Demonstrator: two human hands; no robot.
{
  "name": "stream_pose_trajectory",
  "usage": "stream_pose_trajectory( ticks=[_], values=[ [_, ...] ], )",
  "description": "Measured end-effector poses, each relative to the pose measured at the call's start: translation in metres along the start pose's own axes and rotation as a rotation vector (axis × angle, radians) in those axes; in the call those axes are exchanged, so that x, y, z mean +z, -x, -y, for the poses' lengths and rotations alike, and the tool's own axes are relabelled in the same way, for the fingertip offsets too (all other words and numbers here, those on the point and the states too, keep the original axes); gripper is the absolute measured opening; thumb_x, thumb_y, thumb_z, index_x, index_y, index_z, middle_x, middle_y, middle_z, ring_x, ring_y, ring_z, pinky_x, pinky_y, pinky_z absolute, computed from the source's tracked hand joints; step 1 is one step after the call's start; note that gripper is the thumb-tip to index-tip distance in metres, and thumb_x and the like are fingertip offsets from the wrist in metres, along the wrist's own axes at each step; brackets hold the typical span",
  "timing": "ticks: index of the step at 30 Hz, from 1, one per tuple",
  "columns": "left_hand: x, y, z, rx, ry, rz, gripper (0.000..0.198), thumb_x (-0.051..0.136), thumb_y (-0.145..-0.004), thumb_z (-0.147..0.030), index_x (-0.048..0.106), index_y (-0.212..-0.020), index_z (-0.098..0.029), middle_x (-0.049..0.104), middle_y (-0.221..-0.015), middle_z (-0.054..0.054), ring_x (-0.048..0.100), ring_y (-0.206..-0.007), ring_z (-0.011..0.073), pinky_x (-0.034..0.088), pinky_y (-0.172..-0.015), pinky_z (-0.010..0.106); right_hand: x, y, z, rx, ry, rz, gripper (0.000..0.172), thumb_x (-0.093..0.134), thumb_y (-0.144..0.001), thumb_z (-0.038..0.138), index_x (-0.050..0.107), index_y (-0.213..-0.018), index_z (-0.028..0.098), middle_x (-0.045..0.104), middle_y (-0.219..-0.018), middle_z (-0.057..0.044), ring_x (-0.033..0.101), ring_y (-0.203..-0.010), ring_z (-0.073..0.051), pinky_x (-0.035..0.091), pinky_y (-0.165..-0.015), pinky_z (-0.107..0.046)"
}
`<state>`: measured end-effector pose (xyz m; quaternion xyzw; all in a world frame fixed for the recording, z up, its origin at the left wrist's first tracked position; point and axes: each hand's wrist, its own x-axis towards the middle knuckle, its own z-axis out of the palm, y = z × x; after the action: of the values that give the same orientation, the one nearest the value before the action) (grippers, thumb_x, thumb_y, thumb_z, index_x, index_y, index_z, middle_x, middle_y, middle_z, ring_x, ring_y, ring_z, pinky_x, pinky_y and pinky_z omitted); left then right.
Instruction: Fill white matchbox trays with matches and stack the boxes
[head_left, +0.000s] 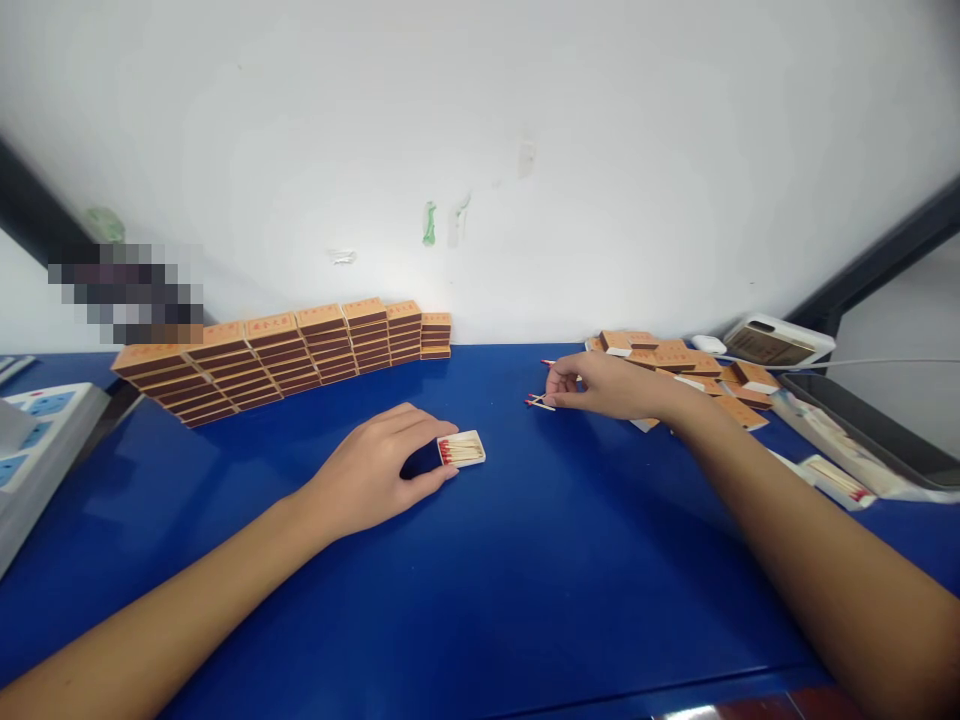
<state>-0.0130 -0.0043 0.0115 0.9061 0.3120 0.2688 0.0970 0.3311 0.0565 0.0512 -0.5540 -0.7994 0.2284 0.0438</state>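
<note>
My left hand (382,465) rests on the blue table, its thumb and fingers closed on the two sides of a small white matchbox tray (480,458). Red-tipped matches (461,450) lie side by side in that tray. To the right and farther back, my right hand (600,383) bends down in a pinch at a few loose matchsticks (541,403) on the tabletop. Its fingertips partly cover them, so how many are gripped is unclear. Another red match tip (547,362) shows just behind the fingers.
Stacked matchboxes (277,350) form a long row at the back left. Loose matchboxes (675,355) are heaped behind my right forearm. At the right lie a phone (877,420), a white cable and another tray of matches (838,482). A power strip (45,440) stands at far left.
</note>
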Motion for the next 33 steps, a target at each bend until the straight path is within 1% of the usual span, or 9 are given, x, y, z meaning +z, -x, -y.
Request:
stream_pose_trajectory(
  ticks=[8, 12, 15, 20, 22, 24, 27, 29, 33],
  values=[
    [0.000, -0.001, -0.001, 0.008, 0.002, -0.006, 0.033, 0.073, -0.098, -0.029, 0.071, -0.130, -0.021, 0.077, -0.116, 0.008, 0.072, -0.107, 0.0254, 0.063, -0.088, 0.041, -0.002, 0.004, 0.005, -0.021, 0.032, 0.026, 0.029, 0.067, -0.089, 0.052, 0.075, -0.089, 0.024, 0.076, -0.087, -0.007, 0.068, -0.076, -0.022, 0.049, -0.068, -0.035],
    [0.000, 0.000, 0.000, 0.003, -0.008, -0.001, 0.033, 0.073, -0.098, -0.029, 0.071, -0.130, -0.020, 0.077, -0.116, 0.008, 0.072, -0.106, 0.0250, 0.062, -0.087, 0.040, 0.003, 0.000, 0.003, -0.012, 0.048, 0.023, 0.030, 0.068, -0.089, 0.053, 0.075, -0.092, 0.023, 0.076, -0.090, -0.007, 0.069, -0.080, -0.023, 0.047, -0.066, -0.033],
    [0.000, 0.000, 0.000, 0.002, -0.009, 0.000, 0.034, 0.073, -0.099, -0.030, 0.070, -0.131, -0.019, 0.076, -0.117, 0.008, 0.072, -0.106, 0.0246, 0.063, -0.088, 0.040, 0.008, -0.002, 0.001, -0.029, 0.037, 0.034, 0.034, 0.066, -0.090, 0.055, 0.073, -0.094, 0.022, 0.076, -0.091, -0.008, 0.068, -0.077, -0.022, 0.047, -0.066, -0.032],
    [0.002, 0.001, 0.002, -0.009, -0.013, -0.002, 0.037, 0.072, -0.099, -0.031, 0.069, -0.134, -0.019, 0.076, -0.118, 0.009, 0.072, -0.107, 0.0246, 0.062, -0.089, 0.041, 0.011, -0.001, 0.007, -0.026, 0.040, 0.042, 0.039, 0.061, -0.092, 0.060, 0.068, -0.091, 0.021, 0.075, -0.093, -0.010, 0.068, -0.080, -0.024, 0.046, -0.069, -0.034],
    [0.002, 0.001, 0.002, -0.019, -0.011, 0.003, 0.039, 0.072, -0.099, -0.032, 0.067, -0.136, -0.020, 0.076, -0.120, 0.009, 0.072, -0.108, 0.0251, 0.062, -0.090, 0.042, 0.011, 0.002, 0.012, -0.062, 0.026, 0.045, 0.040, 0.059, -0.094, 0.061, 0.066, -0.089, 0.022, 0.074, -0.092, -0.009, 0.067, -0.079, -0.024, 0.048, -0.073, -0.036],
    [0.002, 0.001, 0.002, -0.032, -0.013, 0.013, 0.041, 0.072, -0.099, -0.032, 0.066, -0.138, -0.021, 0.075, -0.121, 0.008, 0.071, -0.110, 0.0255, 0.062, -0.090, 0.043, 0.011, 0.005, 0.018, -0.101, -0.009, 0.066, 0.039, 0.057, -0.096, 0.060, 0.067, -0.093, 0.022, 0.073, -0.091, -0.008, 0.065, -0.078, -0.022, 0.048, -0.077, -0.037],
    [0.002, 0.002, 0.000, -0.047, -0.025, 0.024, 0.043, 0.071, -0.099, -0.033, 0.064, -0.140, -0.022, 0.075, -0.121, 0.008, 0.071, -0.108, 0.0253, 0.061, -0.090, 0.042, 0.013, 0.011, 0.033, -0.134, -0.099, 0.115, 0.040, 0.055, -0.098, 0.059, 0.068, -0.101, 0.022, 0.072, -0.095, -0.006, 0.062, -0.078, -0.020, 0.047, -0.073, -0.036],
    [0.001, 0.001, -0.001, -0.053, -0.032, 0.032, 0.045, 0.071, -0.100, -0.034, 0.062, -0.142, -0.022, 0.076, -0.119, 0.008, 0.071, -0.106, 0.0249, 0.061, -0.089, 0.042, 0.017, 0.015, 0.045, -0.180, -0.172, 0.130, 0.040, 0.054, -0.100, 0.059, 0.068, -0.101, 0.022, 0.071, -0.096, -0.006, 0.061, -0.080, -0.020, 0.047, -0.071, -0.034],
    [0.001, 0.001, -0.001, -0.074, -0.044, 0.048, 0.050, 0.070, -0.100, -0.037, 0.058, -0.147, -0.024, 0.076, -0.121, 0.008, 0.071, -0.107, 0.0261, 0.061, -0.091, 0.043, 0.036, 0.018, 0.068, -0.315, -0.220, 0.048, 0.031, 0.054, -0.105, 0.048, 0.065, -0.098, 0.020, 0.068, -0.093, -0.005, 0.058, -0.079, -0.018, 0.046, -0.070, -0.031]
  ],
)
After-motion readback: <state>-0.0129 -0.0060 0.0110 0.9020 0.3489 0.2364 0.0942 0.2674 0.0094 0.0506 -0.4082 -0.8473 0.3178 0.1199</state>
